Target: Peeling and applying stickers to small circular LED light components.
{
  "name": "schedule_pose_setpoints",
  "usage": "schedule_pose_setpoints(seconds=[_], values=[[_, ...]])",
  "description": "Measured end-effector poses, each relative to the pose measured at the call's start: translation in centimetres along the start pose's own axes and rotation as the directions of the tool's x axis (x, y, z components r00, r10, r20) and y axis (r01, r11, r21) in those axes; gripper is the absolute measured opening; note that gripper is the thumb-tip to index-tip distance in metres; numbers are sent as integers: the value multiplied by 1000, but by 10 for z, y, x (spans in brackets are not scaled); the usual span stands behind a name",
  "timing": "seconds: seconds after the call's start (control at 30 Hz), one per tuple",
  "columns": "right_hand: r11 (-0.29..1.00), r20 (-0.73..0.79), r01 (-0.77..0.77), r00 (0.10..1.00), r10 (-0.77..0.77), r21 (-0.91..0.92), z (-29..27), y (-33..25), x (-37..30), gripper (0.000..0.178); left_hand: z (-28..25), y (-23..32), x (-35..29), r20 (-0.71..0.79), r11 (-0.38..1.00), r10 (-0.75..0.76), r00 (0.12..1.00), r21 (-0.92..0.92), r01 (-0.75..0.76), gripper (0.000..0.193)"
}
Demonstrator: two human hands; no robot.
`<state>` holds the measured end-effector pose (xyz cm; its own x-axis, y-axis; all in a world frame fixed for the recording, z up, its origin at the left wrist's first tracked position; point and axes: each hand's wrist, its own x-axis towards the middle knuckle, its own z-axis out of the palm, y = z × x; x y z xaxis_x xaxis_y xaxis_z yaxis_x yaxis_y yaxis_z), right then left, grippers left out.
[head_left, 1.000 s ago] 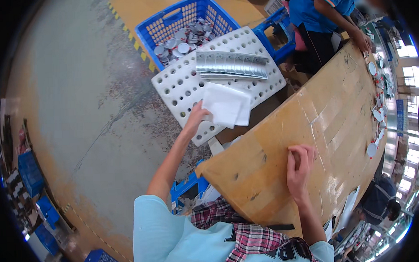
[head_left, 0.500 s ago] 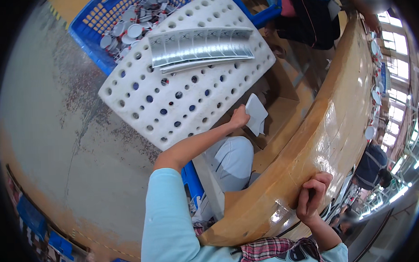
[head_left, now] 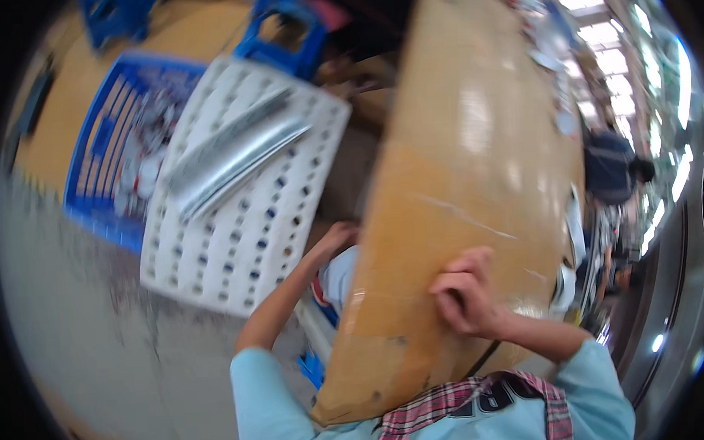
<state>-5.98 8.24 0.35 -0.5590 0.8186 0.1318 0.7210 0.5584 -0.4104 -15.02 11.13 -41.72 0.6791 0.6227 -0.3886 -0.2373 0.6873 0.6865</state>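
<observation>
My left hand (head_left: 339,237) is low beside the left edge of the tan-covered table (head_left: 421,210), over the gap between it and the white foam board. Its fingers are blurred and partly hidden by the edge, and no white piece shows at it. Curled into a loose fist, my right hand (head_left: 467,293) rests on the table top with nothing visible in it. Silvery curved sheets (head_left: 237,158) lie stacked on the perforated foam board (head_left: 214,275). Part of a brown cardboard box (head_left: 348,162) shows in the gap.
A blue basket (head_left: 94,163) of small white round parts (head_left: 145,169) stands under the board's far left side. Blue stools (head_left: 283,36) are beyond it. More round white parts (head_left: 548,58) lie along the table's far right edge. A person (head_left: 610,164) is farther right.
The view has swung right, over the table. My left hand has drawn back toward me, and the white flat pieces it held are out of sight. My right hand stays curled on the table.
</observation>
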Motion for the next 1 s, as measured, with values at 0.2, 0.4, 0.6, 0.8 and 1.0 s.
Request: schedule_pose_setpoints(seconds=[0.2, 0.4, 0.6, 0.8, 1.0], values=[[998, -136, -12, 991, 20, 64, 12, 15, -4, 14, -31, 106, -143, -53, 975, 110, 992, 201, -98, 26], [970, -294, 104, 955, -37, 217, 32, 15, -2, 8, 5, 274, -212, -402, 927, 332, 854, 307, -216, 38], [893, -419, 183, 908, 7, 411, 27, 19, -25, 8, 93, 354, -249, -443, 705, 698, 563, 560, -434, 32], [887, -366, 140, 930, 35, 440, -30, 48, -96, 8, 222, 362, -206, -222, 659, 651, 726, 641, -394, 27], [813, -473, -28, 801, 366, 582, -68, 111, -171, 12, 375, 327, -74, 120, 550, 342, 932, 779, -302, 27]])
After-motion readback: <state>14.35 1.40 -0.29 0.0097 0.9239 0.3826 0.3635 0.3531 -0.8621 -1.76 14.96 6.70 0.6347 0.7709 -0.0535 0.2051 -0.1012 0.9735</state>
